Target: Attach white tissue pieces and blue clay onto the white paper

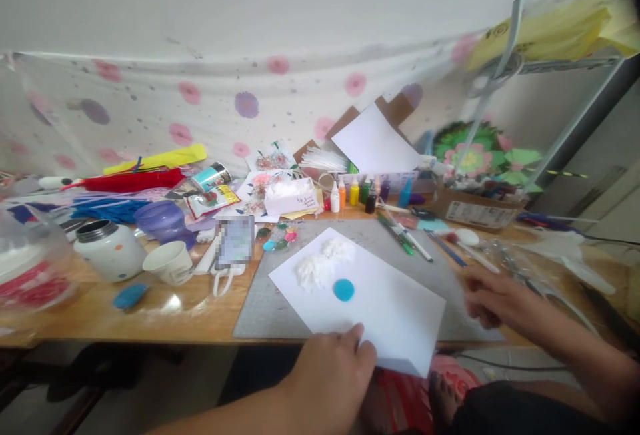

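A sheet of white paper [395, 308] lies on the grey cutting mat [270, 308], its near corner sticking out past the table edge. On it are two fluffy white clumps [317, 270] and a flat blue disc [344, 290]. My left hand [335, 372] is closed at the paper's near edge, with its fingertips on the sheet. Over the mat's right side is my right hand [487, 296], its fingers curled; what they hold, if anything, is hidden. Closest to it lie a blue pencil-like stick [453, 248] and a pale stick [479, 258].
Several paint bottles [354, 192] line the back beside a white box [290, 196]. Pens [400, 235] lie on the mat. To the left stand a white jar [110, 250], a paper cup [169, 263] and a purple cup [165, 222]. A cardboard box [475, 208] is at the back right.
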`<state>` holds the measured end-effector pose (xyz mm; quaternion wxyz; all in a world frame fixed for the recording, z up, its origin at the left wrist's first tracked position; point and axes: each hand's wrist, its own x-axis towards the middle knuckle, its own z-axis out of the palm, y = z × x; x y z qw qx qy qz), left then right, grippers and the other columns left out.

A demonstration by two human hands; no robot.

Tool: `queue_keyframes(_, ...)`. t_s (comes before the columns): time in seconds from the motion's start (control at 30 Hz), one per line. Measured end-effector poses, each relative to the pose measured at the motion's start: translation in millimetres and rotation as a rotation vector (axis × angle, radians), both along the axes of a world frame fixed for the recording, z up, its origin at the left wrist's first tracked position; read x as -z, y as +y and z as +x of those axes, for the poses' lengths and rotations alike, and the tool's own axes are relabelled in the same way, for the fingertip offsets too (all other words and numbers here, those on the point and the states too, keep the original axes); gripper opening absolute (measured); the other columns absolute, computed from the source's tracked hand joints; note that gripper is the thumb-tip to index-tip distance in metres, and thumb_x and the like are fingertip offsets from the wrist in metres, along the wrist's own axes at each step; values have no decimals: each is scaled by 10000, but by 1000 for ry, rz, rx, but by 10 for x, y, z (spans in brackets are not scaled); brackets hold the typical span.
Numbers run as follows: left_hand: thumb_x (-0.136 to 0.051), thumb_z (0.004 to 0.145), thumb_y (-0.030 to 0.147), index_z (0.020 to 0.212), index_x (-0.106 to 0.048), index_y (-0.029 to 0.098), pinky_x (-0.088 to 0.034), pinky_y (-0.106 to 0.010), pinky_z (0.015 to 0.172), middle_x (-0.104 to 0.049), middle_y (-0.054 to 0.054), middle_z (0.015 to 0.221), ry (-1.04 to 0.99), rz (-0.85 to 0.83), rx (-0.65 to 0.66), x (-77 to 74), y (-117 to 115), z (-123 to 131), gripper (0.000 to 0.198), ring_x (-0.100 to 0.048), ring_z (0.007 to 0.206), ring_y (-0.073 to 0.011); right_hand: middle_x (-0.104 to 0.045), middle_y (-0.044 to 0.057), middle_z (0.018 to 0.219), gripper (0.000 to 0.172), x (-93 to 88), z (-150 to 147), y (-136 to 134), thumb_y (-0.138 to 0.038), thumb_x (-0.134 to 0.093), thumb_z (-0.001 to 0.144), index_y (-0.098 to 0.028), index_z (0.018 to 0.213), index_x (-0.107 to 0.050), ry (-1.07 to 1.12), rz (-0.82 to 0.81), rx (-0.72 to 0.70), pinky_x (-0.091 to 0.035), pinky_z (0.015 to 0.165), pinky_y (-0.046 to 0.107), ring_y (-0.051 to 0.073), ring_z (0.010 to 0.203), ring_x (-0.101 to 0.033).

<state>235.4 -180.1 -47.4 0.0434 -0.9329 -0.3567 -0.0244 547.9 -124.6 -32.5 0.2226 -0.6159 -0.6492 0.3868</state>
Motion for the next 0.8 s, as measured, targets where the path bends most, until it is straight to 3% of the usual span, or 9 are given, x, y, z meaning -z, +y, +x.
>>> queue_keyframes(0.07, -487, 829, 103, 914, -545, 125, -591, -433, 577, -588, -173, 1231, 38, -54, -44, -71, 21, 56, 105, -685, 776, -271, -644, 0, 693, 126, -21, -52, -73, -294, -463, 810, -212, 718, -439, 105, -137, -149, -399, 497, 245, 131, 537, -588)
queue_keyframes(0.13, -465, 855, 104, 932, -543, 117, -590, -446, 603, -566, -185, 1257, 52, -98, -55, -124, 41, 104, 110, -684, 812, -283, -678, 21, 767, 149, -34, -90, -123, -339, -470, 824, -210, 753, -449, 154, -241, -211, -406, 504, 244, 138, 568, -621)
queue_keyframes(0.33, -469, 859, 111, 973, -533, 115, -588, -459, 650, -570, -181, 1252, 23, -185, -52, -139, 71, 171, 130, -676, 870, -292, -701, 50, 856, 212, -10, -194, -122, -408, -508, 802, -204, 858, -519, 295, -379, -83, -447, 564, 262, 175, 687, -660)
queue_keyframes(0.47, -503, 843, 141, 986, -532, 110, -587, -447, 595, -586, -185, 1226, -35, -125, -11, -113, 119, 178, 149, -681, 782, -279, -689, 54, 943, 225, 14, -291, -36, -422, -552, 805, -202, 847, -561, 394, -355, 3, -474, 660, 295, 167, 711, -642)
queue_keyframes(0.6, -474, 837, 100, 891, -533, 115, -584, -398, 584, -653, -160, 1078, -125, -63, 13, -93, 203, 134, 81, -674, 765, -250, -665, 44, 831, 275, -15, -344, 34, -457, -542, 829, -205, 891, -634, 411, -336, 41, -467, 654, 285, 182, 764, -619)
queue_keyframes(0.8, -457, 862, 124, 841, -500, 143, -553, -308, 634, -652, -81, 843, -302, -40, 5, 33, 302, 67, 52, -637, 719, -179, -663, 42, 847, 273, -19, -419, 160, -453, -604, 796, -207, 895, -670, 485, -199, 139, -477, 689, 282, 158, 730, -561)
